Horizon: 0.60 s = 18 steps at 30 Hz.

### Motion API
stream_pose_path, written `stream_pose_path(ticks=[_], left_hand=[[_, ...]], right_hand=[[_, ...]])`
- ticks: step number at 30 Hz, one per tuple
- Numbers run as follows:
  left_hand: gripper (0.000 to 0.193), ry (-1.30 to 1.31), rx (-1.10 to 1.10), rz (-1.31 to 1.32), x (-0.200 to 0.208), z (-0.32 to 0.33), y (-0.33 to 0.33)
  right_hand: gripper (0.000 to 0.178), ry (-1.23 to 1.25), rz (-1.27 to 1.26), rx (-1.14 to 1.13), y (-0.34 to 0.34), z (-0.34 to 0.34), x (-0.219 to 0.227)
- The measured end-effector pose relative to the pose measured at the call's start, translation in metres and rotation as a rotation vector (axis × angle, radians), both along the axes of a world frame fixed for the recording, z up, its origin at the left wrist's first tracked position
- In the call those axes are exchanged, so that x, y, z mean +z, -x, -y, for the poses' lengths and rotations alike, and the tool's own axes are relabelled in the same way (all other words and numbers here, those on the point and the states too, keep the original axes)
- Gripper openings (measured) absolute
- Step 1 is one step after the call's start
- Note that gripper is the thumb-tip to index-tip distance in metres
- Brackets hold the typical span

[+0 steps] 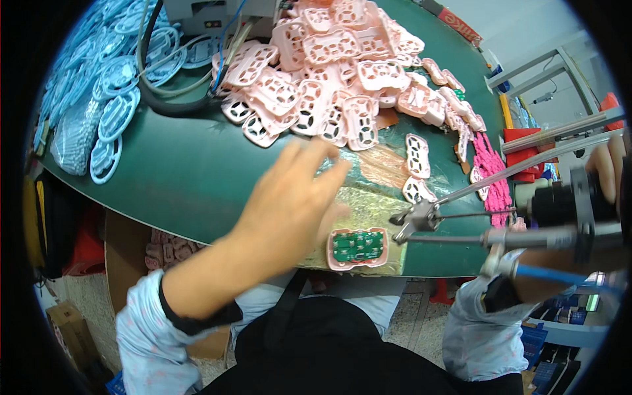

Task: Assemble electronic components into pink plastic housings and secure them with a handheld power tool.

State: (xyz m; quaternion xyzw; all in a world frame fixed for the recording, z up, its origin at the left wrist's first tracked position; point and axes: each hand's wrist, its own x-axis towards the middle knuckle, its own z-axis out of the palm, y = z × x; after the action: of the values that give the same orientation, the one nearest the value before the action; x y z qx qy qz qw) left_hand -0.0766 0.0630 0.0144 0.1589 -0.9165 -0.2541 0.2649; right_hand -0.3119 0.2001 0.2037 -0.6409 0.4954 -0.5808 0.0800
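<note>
Pink plastic shell with a green circuit board (357, 248) seated in it lies flat near the front edge of the green table (184, 178), on a patch of shiny gold foil (368, 191). The left hand (289, 197) is extended over the table just left of and above this shell, fingers spread and loose, grasping nothing; its outline is motion-blurred. The right hand (609, 168) is at the right rim of the view, fingers wrapped around the black body of a powered screwdriver tool (566, 210); only its fingertips are visible. The metal tip of the tool (411, 220) sits just right of the shell, close to it but apart. A large pile of empty pink shells (336, 72) occupies the far centre of the table. Light blue shells (99, 85) are stacked at the far left. Black and blue cables (178, 99) run between the two piles.
</note>
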Motion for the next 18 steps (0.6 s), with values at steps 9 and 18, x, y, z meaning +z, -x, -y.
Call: stream_pose_path(ticks=[9,18], left_hand=[[0.022,0.698,-0.107,0.133,-0.029,0.076,0.128],[0.010,-0.057,0.010,-0.055,0.013,0.057,0.066]], right_hand=[[0.033,-0.081,0.150,0.061,0.074,0.034,-0.004],[0.026,-0.404,-0.183,-0.679,0.134,-0.072,-0.066]])
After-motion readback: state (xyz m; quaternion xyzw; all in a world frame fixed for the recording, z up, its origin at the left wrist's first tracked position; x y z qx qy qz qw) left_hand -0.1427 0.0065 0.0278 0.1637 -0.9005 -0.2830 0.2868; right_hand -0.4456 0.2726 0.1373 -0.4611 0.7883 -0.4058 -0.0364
